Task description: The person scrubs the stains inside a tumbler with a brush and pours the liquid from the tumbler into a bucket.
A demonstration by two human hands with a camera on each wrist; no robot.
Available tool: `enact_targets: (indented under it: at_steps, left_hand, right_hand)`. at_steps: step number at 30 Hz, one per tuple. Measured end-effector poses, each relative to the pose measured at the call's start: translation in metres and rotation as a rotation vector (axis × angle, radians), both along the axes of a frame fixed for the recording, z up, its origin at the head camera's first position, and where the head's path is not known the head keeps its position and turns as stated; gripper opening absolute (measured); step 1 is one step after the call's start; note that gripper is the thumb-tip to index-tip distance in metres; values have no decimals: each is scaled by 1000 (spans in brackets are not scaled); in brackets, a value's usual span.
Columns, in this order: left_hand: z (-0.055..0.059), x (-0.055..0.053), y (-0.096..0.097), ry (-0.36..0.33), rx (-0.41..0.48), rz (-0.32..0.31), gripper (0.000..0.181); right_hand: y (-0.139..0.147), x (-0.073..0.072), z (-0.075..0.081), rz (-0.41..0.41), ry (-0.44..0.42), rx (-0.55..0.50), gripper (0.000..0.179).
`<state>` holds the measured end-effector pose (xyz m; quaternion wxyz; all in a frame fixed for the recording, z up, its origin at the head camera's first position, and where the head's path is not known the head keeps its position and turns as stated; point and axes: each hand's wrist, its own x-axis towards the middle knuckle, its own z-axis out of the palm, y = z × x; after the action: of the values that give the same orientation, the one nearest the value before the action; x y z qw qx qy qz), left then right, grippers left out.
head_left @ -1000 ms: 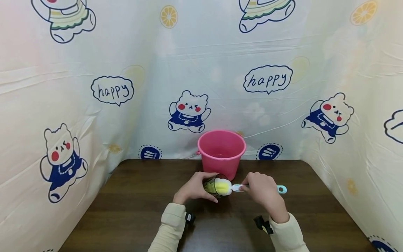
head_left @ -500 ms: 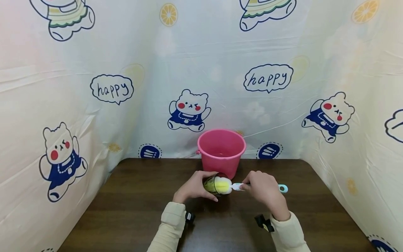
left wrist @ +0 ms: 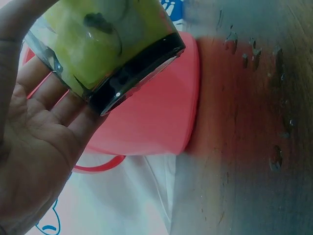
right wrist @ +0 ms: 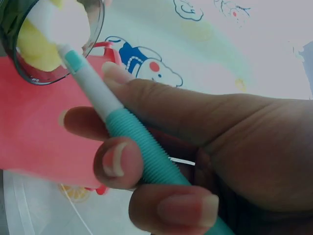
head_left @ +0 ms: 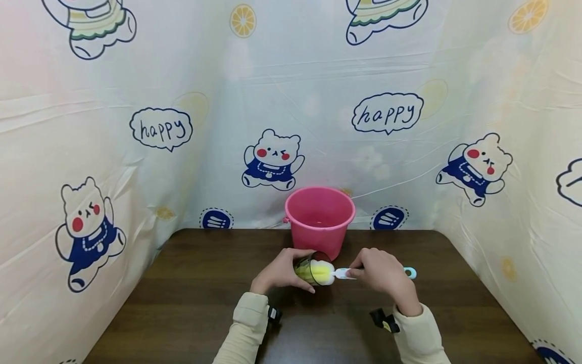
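My left hand (head_left: 281, 270) grips a dark-tinted clear glass (left wrist: 112, 44), tilted with its mouth toward the right. Inside the glass sits the yellow and white sponge head of a bottle brush (head_left: 322, 272), part of it sticking out at the rim. My right hand (head_left: 378, 272) holds the brush by its white and teal handle (right wrist: 142, 144), fingers and thumb wrapped round the ribbed part. In the head view the handle's looped end (head_left: 410, 273) shows past the right hand. The glass's thick base (left wrist: 139, 73) is seen in the left wrist view.
Just behind the hands a pink bucket (head_left: 318, 242) stands on the brown wooden table (head_left: 204, 293). Water drops (left wrist: 276, 156) lie on the tabletop. A patterned curtain (head_left: 218, 151) hangs round the back and sides.
The right hand and brush handle have shifted slightly to the right, while the sponge head remains in the glass. The left hand keeps its hold on the glass in nearly the same place.
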<state>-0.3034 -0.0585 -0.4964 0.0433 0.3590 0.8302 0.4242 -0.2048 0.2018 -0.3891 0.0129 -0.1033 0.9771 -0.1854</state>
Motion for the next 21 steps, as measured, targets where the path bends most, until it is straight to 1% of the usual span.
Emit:
enact_targets:
  at_steps: [5, 15, 21]
  left_hand:
    - [1, 1, 0, 23, 10, -7, 86]
    - [1, 2, 0, -2, 17, -1, 85]
    - [0, 2, 0, 13, 9, -13, 85]
  right_hand:
    - [2, -3, -2, -9, 31, 5, 8]
    - [-4, 1, -1, -40, 14, 60, 12]
    - [-5, 4, 3, -3, 2, 49, 11]
